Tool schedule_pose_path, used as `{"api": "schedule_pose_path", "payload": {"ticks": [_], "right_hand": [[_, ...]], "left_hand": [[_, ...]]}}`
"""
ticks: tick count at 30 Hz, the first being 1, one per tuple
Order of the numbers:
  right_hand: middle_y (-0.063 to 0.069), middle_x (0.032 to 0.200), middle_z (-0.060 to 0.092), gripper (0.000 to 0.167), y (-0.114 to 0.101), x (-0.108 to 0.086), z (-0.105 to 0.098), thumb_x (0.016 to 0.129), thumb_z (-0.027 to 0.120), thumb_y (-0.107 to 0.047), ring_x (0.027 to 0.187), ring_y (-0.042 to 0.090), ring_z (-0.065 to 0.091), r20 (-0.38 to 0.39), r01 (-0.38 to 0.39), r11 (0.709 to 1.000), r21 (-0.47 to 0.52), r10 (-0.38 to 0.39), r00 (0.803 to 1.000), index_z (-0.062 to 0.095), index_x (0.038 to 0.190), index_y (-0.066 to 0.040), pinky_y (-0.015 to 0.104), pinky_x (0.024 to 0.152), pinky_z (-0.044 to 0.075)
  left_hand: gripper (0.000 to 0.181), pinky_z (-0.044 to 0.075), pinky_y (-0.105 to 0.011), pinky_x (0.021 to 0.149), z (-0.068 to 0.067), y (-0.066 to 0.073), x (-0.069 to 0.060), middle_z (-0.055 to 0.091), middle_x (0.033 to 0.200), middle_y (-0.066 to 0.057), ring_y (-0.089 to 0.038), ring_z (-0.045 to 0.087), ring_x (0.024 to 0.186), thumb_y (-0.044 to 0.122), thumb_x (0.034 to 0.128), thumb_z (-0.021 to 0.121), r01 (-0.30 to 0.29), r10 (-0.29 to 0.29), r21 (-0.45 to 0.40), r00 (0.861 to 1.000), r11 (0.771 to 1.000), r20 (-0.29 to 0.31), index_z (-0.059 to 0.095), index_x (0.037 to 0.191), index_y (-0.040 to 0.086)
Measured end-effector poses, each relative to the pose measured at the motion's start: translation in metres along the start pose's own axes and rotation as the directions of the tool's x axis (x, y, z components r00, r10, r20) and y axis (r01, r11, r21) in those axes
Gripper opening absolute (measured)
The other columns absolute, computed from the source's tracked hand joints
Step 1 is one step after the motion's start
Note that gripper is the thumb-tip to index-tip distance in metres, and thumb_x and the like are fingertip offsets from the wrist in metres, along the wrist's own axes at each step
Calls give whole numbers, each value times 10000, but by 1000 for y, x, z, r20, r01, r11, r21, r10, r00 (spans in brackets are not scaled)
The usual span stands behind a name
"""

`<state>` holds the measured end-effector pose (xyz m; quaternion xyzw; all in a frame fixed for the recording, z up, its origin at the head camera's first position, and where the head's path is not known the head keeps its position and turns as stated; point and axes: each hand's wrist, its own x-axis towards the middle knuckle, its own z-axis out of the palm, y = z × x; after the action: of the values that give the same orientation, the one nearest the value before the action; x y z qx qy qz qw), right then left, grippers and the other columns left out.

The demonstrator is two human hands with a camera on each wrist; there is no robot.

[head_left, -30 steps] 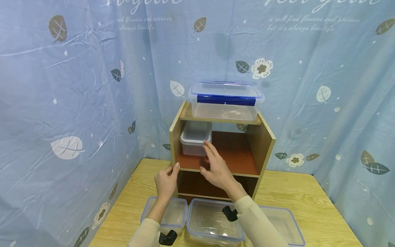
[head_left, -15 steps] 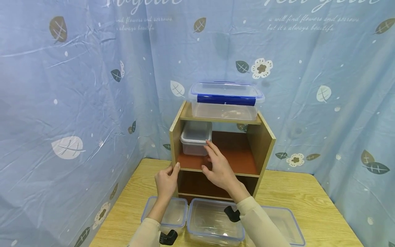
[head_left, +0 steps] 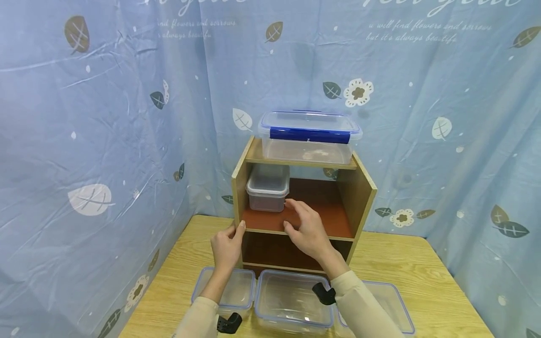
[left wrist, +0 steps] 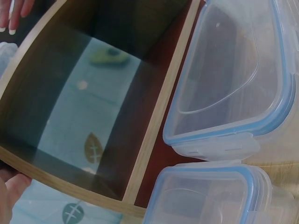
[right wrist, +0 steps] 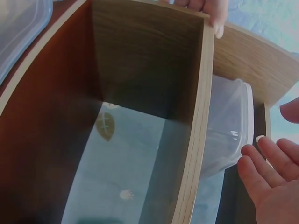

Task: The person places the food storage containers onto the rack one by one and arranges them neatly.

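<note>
A small wooden shelf unit [head_left: 363,202] stands on the table, with a clear lidded food container [head_left: 266,202] at the left of its upper compartment. My left hand [head_left: 227,246] grips the front edge of the unit's left side panel; in the right wrist view its thumb lies over the board, the other fingers outside. Just right of the food container, my right hand [head_left: 310,230] hovers with bent, relaxed fingers, holding nothing. The right wrist view shows its fingers [right wrist: 266,172] close to the container's side; I cannot tell whether they touch.
A larger clear container [head_left: 308,151] with a blue latch sits on top of the unit. In front of it, blue-rimmed clear containers [head_left: 291,300] stand in a row on the wooden table [head_left: 405,263]. A patterned blue curtain [head_left: 296,70] hangs behind and at the sides.
My right hand has moved rightward and slightly down, away from the food container's front corner. My left hand keeps its grip on the side panel.
</note>
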<state>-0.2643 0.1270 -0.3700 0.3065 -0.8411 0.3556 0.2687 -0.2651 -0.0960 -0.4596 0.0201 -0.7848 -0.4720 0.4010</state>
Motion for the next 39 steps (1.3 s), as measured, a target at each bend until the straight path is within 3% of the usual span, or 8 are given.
{"api": "schedule_pose_path", "payload": {"ticks": [10, 14, 23, 29, 39], "right_hand": [[115, 1112, 683, 446, 12, -4, -3, 786, 730, -19, 1034, 243, 648, -66, 2, 1000, -1, -2, 998, 606, 1214, -42, 427, 890, 527], [127, 1099, 686, 432, 16, -7, -7, 780, 725, -6, 1021, 251, 653, -79, -14, 1000, 15, 16, 997, 614, 1197, -35, 430, 883, 529], [135, 1091, 684, 406, 28, -17, -16, 802, 705, -14, 997, 245, 658, -93, -20, 1000, 14, 21, 995, 616, 1197, -55, 434, 855, 539], [130, 1085, 682, 396, 31, -23, -25, 799, 707, 9, 977, 233, 666, -128, -20, 999, 34, 25, 991, 627, 1181, -55, 413, 822, 558], [105, 1045, 693, 376, 40, -34, -32, 778, 703, 60, 919, 227, 683, -176, 7, 998, 57, 3, 984, 647, 1134, -47, 395, 743, 580]], "left_hand": [[519, 193, -203, 373, -1, 2, 0, 346, 410, 101, 4, 232, 389, 317, 902, 687, 0, 0, -14, 1000, 1000, 10, 466, 457, 165], [469, 228, -220, 385, 0, 1, -1, 393, 417, 94, -21, 277, 401, 327, 896, 692, 12, -12, 1, 1000, 1000, 10, 532, 479, 185], [511, 216, -230, 381, 0, 1, -1, 364, 412, 101, -24, 262, 393, 339, 903, 681, 27, -27, 2, 999, 1000, 27, 485, 462, 171], [455, 235, -236, 383, 0, 2, 0, 398, 415, 94, -26, 285, 395, 318, 897, 687, 24, -23, -9, 1000, 1000, 13, 557, 485, 175], [493, 216, -224, 382, -1, 3, 0, 363, 415, 90, -19, 271, 397, 300, 889, 698, 1, -2, -13, 1000, 1000, -6, 489, 463, 166]]}}
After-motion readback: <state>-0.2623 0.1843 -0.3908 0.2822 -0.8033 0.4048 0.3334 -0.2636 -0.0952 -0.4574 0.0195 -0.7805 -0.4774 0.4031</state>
